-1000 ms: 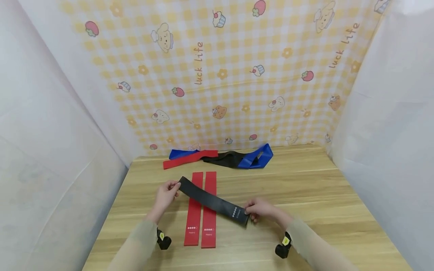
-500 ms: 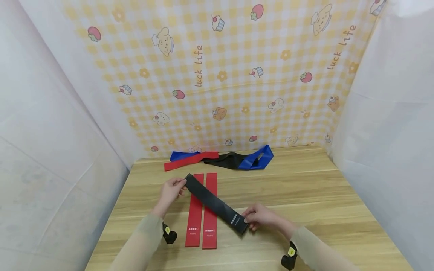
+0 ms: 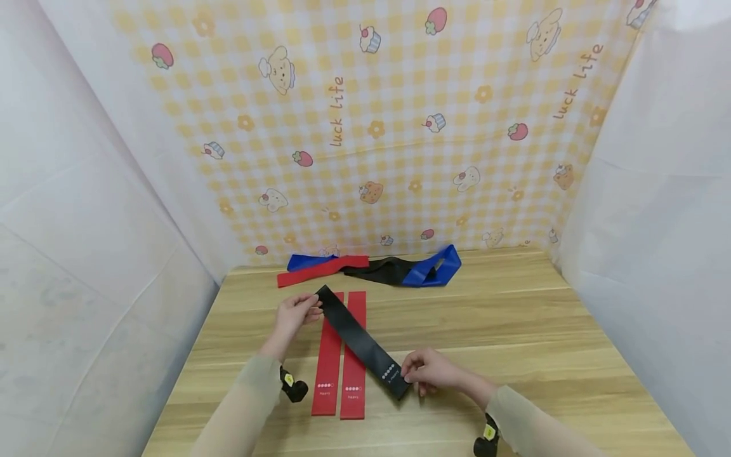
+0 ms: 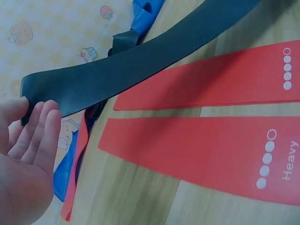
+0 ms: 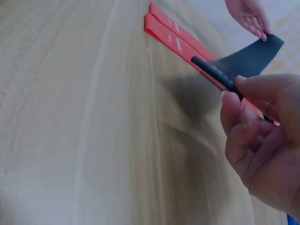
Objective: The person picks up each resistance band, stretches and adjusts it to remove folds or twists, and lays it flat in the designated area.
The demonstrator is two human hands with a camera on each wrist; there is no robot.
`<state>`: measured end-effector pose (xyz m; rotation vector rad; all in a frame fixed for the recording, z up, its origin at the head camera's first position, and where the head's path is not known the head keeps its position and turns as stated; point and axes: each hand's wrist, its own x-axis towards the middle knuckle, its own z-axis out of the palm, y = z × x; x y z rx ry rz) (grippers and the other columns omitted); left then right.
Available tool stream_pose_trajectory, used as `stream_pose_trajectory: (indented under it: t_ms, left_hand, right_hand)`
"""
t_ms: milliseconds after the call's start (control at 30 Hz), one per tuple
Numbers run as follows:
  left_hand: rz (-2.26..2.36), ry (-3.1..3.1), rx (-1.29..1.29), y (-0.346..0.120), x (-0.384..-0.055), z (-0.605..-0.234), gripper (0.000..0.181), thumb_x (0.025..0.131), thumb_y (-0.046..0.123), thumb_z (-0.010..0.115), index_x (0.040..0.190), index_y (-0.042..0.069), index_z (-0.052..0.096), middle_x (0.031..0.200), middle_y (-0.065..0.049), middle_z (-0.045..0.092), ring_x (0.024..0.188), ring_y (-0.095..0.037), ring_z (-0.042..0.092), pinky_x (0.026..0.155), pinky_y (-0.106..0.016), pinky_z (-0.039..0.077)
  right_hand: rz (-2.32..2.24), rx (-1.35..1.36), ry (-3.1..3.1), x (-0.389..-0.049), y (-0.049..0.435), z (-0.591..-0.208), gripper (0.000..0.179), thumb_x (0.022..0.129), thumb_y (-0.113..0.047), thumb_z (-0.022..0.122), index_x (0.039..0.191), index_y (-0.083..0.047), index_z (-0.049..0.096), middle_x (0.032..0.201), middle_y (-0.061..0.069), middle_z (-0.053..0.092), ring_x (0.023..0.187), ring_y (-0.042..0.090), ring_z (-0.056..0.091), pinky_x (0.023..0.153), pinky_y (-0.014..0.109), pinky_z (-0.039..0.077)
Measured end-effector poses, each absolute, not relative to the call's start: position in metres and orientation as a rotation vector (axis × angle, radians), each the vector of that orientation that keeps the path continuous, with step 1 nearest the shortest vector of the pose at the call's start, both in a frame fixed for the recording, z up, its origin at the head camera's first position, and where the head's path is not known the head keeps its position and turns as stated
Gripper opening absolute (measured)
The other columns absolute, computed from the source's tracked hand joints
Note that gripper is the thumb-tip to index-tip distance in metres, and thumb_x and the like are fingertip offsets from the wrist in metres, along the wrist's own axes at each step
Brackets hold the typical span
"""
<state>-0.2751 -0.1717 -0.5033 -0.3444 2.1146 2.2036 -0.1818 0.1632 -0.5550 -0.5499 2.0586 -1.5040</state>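
Hands, thumb-and-finger gaps nearly closed, pinch your black resistance band near both ends; slack grip could drop it across the red bands.

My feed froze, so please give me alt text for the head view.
The left hand and right hand pinch opposite ends of a black band, slanting it over two side-by-side red bands on a wooden table. Behind lie overlapping blue, red and black bands, before a checked backdrop.
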Motion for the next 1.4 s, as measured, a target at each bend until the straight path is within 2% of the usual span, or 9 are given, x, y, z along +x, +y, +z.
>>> stream_pose_trajectory:
  t_ms: [233, 600, 767, 1067, 1400]
  left_hand:
    - [2.257, 2.069, -0.288, -0.159, -0.28, -0.499, 0.033, 0.096, 0.008, 0.061, 0.124, -0.009, 0.053, 0.101, -0.018, 0.068, 0.08, -0.021, 0.071, 0.081, -0.04, 0.055]
    - [2.181, 2.131, -0.241, -0.134, -0.291, -0.489, 0.035, 0.098, 0.007, 0.057, 0.128, -0.009, 0.051, 0.112, -0.026, 0.064, 0.094, -0.03, 0.069, 0.087, -0.043, 0.052]
    - [2.143, 2.194, -0.183, -0.119, -0.295, -0.486, 0.035, 0.097, 0.005, 0.057, 0.129, -0.01, 0.052, 0.109, -0.027, 0.065, 0.099, -0.038, 0.066, 0.088, -0.046, 0.051]
    - [2.064, 2.29, -0.096, -0.093, -0.302, -0.482, 0.025, 0.097, 0.007, 0.059, 0.118, -0.005, 0.06, 0.103, -0.022, 0.067, 0.086, -0.027, 0.07, 0.085, -0.047, 0.053]
    - [2.044, 2.303, -0.094, -0.082, -0.306, -0.483, 0.02, 0.095, 0.007, 0.062, 0.112, -0.003, 0.065, 0.101, -0.022, 0.068, 0.086, -0.029, 0.07, 0.083, -0.045, 0.054]
  right_hand:
    - [-1.523, -0.474, 2.001, -0.174, 0.157, -0.557, 0.006, 0.083, -0.003, 0.067, 0.088, 0.0, 0.066, 0.068, 0.007, 0.062, 0.045, 0.009, 0.054, 0.038, 0.018, 0.033]
    - [-1.532, -0.435, 1.965, -0.164, 0.15, -0.56, 0.01, 0.081, -0.002, 0.07, 0.088, 0.003, 0.066, 0.066, 0.007, 0.063, 0.045, 0.009, 0.056, 0.039, 0.018, 0.041]
    - [-1.489, -0.429, 2.008, -0.16, 0.144, -0.56, 0.006, 0.08, -0.004, 0.072, 0.084, -0.003, 0.067, 0.064, 0.007, 0.064, 0.044, 0.009, 0.055, 0.039, 0.019, 0.041]
    - [-1.469, -0.406, 2.018, -0.156, 0.138, -0.56, 0.007, 0.079, -0.003, 0.073, 0.08, -0.007, 0.067, 0.062, 0.003, 0.064, 0.043, 0.008, 0.052, 0.04, 0.018, 0.04]
    - [-1.472, -0.408, 2.043, -0.155, 0.131, -0.559, 0.008, 0.078, -0.003, 0.074, 0.078, -0.008, 0.067, 0.061, 0.002, 0.062, 0.045, 0.009, 0.051, 0.041, 0.019, 0.039]
